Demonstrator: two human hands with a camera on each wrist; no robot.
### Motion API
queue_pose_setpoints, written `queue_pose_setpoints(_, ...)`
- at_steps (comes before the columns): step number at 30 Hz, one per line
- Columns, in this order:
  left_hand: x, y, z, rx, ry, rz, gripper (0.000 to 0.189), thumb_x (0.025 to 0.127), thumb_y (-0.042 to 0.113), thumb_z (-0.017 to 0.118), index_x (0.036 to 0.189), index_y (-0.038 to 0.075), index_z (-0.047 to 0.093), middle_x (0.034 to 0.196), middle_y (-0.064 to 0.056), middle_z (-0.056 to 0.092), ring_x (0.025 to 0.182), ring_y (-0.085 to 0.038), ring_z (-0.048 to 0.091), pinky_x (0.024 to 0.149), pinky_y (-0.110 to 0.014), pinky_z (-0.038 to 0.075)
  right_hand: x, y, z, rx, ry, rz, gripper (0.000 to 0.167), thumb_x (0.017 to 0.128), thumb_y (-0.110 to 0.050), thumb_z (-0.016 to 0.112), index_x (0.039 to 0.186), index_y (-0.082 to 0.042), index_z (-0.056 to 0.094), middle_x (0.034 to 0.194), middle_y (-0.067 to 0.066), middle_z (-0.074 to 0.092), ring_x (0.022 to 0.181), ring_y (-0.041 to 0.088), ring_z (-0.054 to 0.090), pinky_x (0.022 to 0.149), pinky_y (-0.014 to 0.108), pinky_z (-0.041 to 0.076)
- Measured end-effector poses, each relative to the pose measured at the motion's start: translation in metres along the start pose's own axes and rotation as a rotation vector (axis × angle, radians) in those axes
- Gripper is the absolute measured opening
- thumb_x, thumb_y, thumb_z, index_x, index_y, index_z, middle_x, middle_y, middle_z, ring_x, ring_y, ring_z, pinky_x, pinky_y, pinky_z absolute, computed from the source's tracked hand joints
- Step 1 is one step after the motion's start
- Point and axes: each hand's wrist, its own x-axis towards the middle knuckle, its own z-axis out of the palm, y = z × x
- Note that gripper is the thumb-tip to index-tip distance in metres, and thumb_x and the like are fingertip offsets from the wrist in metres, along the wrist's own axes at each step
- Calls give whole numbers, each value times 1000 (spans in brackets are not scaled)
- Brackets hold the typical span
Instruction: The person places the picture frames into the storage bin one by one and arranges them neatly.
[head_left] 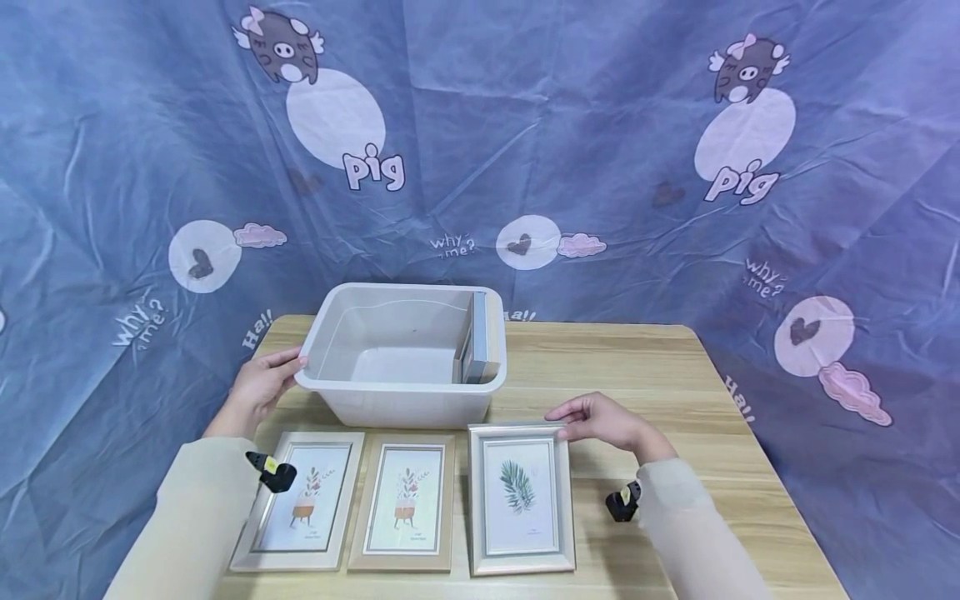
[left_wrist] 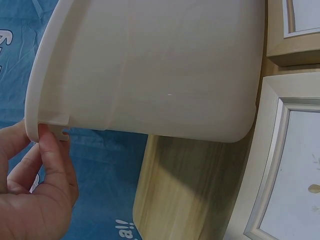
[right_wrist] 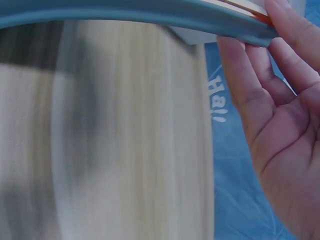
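My left hand [head_left: 262, 383] pinches the left rim of a white plastic bin [head_left: 408, 404], thumb and fingers on either side of the lip in the left wrist view. By its top right corner, my right hand [head_left: 600, 421] grips a silvery picture frame [head_left: 521, 562] with a green leaf print. That frame's far end looks raised; in the right wrist view its bluish edge [right_wrist: 125, 12] runs between thumb and fingers. Left of it lie a tan picture frame [head_left: 360, 525] and a white picture frame [head_left: 341, 500], both with potted-plant prints.
Inside the bin, two frames, one blue [head_left: 477, 333] and one tan [head_left: 493, 333], stand on edge against the right wall. A wood-grain table [head_left: 637, 358] bears everything. Behind it and on both sides hangs a blue printed cloth [head_left: 465, 125]. Black wrist cameras [head_left: 279, 477] hang below the sleeves.
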Motion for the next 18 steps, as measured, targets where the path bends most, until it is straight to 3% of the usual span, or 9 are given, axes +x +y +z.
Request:
queue_pose_setpoints(4,0,0,0,2,-2,4,58,93,12,63,140,-10,37,100,9,60,80,6,60,78,-13,51,-4,-11,-1,-44,-55,-24,40,84,-5,71,118,13,58,116,25,61,95,20,65,85,30,54)
queue_pose_setpoints(11,-3,3,1,18,-2,-13,58,93,14,63,140,-9,37,114,-2,57,81,6,59,80,-13,51,-8,-26,-3,-41,-150,-51,39,81,1,72,116,14,60,103,23,66,88,18,66,81,29,55)
queue_pose_setpoints(18,-3,6,3,58,0,-26,58,94,16,62,141,-8,37,137,-18,45,82,7,58,81,-13,50,-11,-42,-2,-109,-213,-145,32,81,-2,73,110,9,65,92,16,69,75,11,63,70,26,56)
